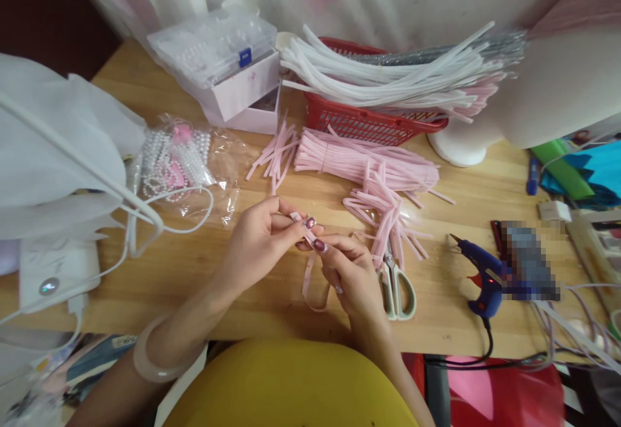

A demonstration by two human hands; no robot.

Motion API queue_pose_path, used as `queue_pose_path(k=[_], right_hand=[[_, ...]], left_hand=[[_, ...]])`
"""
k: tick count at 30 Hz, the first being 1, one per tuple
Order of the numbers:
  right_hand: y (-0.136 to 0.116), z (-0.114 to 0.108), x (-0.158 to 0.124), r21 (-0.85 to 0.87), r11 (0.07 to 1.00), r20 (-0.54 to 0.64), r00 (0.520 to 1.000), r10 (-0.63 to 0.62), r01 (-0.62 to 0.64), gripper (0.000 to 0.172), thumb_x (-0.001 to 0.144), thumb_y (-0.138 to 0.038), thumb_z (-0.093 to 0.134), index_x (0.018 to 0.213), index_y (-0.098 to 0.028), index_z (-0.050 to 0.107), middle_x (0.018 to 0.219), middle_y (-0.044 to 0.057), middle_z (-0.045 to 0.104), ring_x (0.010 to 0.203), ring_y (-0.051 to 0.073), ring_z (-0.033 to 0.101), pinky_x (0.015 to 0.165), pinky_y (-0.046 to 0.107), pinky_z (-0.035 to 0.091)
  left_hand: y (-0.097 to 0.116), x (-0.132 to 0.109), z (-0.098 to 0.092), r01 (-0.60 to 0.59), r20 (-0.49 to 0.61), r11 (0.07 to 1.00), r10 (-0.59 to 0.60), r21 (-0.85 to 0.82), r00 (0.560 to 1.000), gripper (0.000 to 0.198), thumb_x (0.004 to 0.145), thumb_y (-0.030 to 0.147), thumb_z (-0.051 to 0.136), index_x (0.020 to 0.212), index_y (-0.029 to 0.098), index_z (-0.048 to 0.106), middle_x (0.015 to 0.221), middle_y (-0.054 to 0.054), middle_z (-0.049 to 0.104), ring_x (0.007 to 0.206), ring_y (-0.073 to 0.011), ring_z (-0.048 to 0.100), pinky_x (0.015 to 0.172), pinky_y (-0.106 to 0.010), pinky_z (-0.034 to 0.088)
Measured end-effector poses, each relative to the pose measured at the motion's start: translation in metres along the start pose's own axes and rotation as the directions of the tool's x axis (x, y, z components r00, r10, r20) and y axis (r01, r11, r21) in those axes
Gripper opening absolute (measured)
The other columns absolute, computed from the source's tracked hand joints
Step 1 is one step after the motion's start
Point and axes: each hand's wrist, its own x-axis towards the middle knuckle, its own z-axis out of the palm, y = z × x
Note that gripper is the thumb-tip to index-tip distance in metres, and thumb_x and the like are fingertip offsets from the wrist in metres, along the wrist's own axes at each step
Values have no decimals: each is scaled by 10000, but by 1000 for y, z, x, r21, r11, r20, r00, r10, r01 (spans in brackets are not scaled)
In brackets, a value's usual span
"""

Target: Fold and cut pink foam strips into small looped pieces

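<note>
Over the table's front middle, my left hand (264, 236) pinches a narrow pale pink ribbon (307, 277) between thumb and fingers. My right hand (349, 265) grips the same strip just beside it, the two thumbs almost touching. Part of the ribbon hangs in a loop below the fingers onto the wood. Scissors (402, 294) with pale handles lie right of my right hand, their blades partly under bent pink pipe cleaners (383, 210). Behind my hands rests a bundle of pink pipe cleaners (339, 152), with short cut pieces (277, 155) to its left.
A red basket (369, 126) at the back carries white pipe cleaners (369, 84). A blue glue gun (485, 272) with a lit red light lies right. Bagged pearl beads (177, 158) and a cable (208, 207) are left, stacked boxes (242, 94) behind. A white stand (458, 145) is back right.
</note>
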Motion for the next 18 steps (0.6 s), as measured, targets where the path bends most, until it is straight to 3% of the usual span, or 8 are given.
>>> queue_pose_path(k=[3, 7, 11, 14, 18], right_hand=[[0, 1, 0, -9, 1000, -6, 1000, -5, 5, 131, 742, -328, 740, 809, -224, 782, 740, 43, 738, 456, 71, 458, 404, 190, 336], [-2, 1, 0, -54, 998, -44, 999, -26, 23, 131, 739, -345, 743, 791, -233, 786, 702, 39, 718, 496, 99, 501, 400, 199, 346], [-6, 2, -2, -158, 987, -88, 995, -52, 38, 155, 752, -364, 737, 791, -226, 796, 516, 12, 617, 491, 120, 497, 399, 212, 342], [-8, 3, -5, -246, 968, -110, 991, -74, 45, 167, 762, -360, 729, 801, -216, 803, 440, -4, 557, 473, 127, 488, 410, 226, 354], [-8, 3, -7, -326, 940, -100, 986, -137, 98, 137, 788, -324, 708, 836, -235, 801, 597, 8, 677, 514, 126, 536, 464, 236, 406]], left_hand=[[0, 1, 0, 1, 12, 1000, -1, 0, 1000, 269, 755, 354, 736, 781, 178, 534, 771, -40, 777, 674, -158, 719, 663, -243, 563], [-3, 3, -2, -41, 45, 998, 39, 39, 998, 231, 803, 352, 692, 877, 185, 551, 820, -46, 775, 748, -181, 726, 722, -281, 568], [-6, 4, -9, -238, -4, 951, 243, 195, 970, 198, 896, 332, 575, 1047, 204, 576, 1107, -72, 715, 1002, -190, 678, 890, -301, 523], [-7, 2, -16, -370, -28, 838, 415, 400, 909, 139, 916, 296, 540, 986, 212, 626, 1174, -64, 664, 1092, -192, 623, 955, -315, 485], [-7, -3, -23, -522, 136, 582, 577, 623, 805, 117, 885, 188, 569, 950, 220, 660, 1146, -55, 651, 1134, -206, 577, 1015, -372, 429]])
